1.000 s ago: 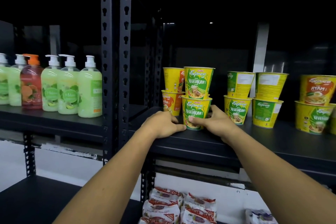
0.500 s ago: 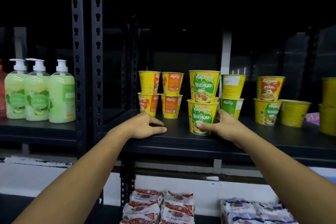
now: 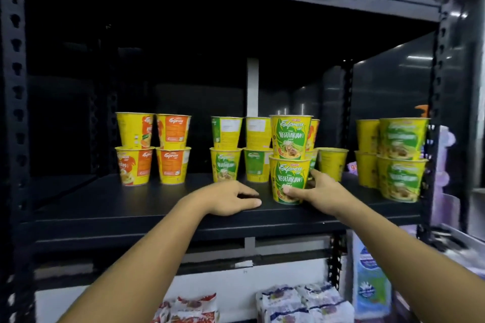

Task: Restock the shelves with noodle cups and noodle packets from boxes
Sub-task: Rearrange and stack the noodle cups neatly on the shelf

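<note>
Shelving: we face a dark metal shelf (image 3: 131,207) with noodle cups standing in two-high stacks; packets (image 3: 301,301) lie on the level below.
Task thing: two green Vegetarian cups, a lower cup (image 3: 287,178) with an upper cup (image 3: 290,136) on top, stand near the front edge, ahead of the back row.
Right grip (image 3: 320,191): closed round the lower cup, with the thumb across the front label and the fingers reaching behind its right side.
Left grip (image 3: 228,199): lying on the shelf just left of the stack, fingers loosely extended, holding nothing and clear of the cup.
Change: a second ago both grips cupped this stack beside the orange cups (image 3: 172,165). Since then the left one has let go and the stack has travelled right, past two green-label stacks. Our view has swung right too, and the soap bottles are out of frame.
Meaning: we judge the stack is being slid toward the open space before the right stacks (image 3: 401,178). Placement looks nearly done, though the cup is not yet released.
Risk: the upper cup merely sits on the lower one, so a one-handed push could tip it.
</note>
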Demonstrator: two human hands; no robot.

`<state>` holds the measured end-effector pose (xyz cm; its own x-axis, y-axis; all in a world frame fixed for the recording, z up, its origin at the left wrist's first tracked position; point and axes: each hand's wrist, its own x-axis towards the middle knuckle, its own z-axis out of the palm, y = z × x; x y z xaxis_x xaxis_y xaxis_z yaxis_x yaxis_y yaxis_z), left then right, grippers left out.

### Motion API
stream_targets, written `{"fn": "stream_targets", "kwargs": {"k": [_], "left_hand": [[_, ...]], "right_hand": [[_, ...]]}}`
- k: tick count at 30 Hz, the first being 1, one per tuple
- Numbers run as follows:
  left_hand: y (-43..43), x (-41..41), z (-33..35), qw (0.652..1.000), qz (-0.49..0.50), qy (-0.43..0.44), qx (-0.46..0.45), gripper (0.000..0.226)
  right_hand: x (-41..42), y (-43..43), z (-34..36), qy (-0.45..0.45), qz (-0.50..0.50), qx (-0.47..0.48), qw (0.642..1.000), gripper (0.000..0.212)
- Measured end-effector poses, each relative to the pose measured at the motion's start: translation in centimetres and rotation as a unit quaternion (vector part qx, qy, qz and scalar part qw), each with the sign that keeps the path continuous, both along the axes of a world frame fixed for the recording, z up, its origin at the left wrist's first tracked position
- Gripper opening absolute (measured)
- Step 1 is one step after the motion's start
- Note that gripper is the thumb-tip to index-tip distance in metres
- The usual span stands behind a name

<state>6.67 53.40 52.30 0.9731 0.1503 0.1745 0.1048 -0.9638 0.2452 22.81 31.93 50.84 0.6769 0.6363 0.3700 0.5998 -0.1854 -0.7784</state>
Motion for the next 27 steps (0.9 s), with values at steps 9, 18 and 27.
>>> {"fn": "stream_targets", "kwargs": {"k": [9, 18, 27], "left_hand": [[-7.4, 11.7, 0.3, 1.0, -0.019, 0.01, 0.004, 0.071], [-10.4, 17.2, 0.2, 0.927, -0.066, -0.095, -0.357, 0.059], [-11.8, 20.5, -0.1, 0.901, -0.088, -0.129, -0.405, 0.074]], "right_hand": [[8.2, -7.2, -0.9, -0.038, -0.077, -0.005, 0.996, 0.058], [11.3, -9.1, -3.0, -0.247, -0.134, -0.072, 0.957, 0.056], [12.6, -10.6, -6.0, -0.383, -0.147, -0.101, 0.907, 0.055]]}}
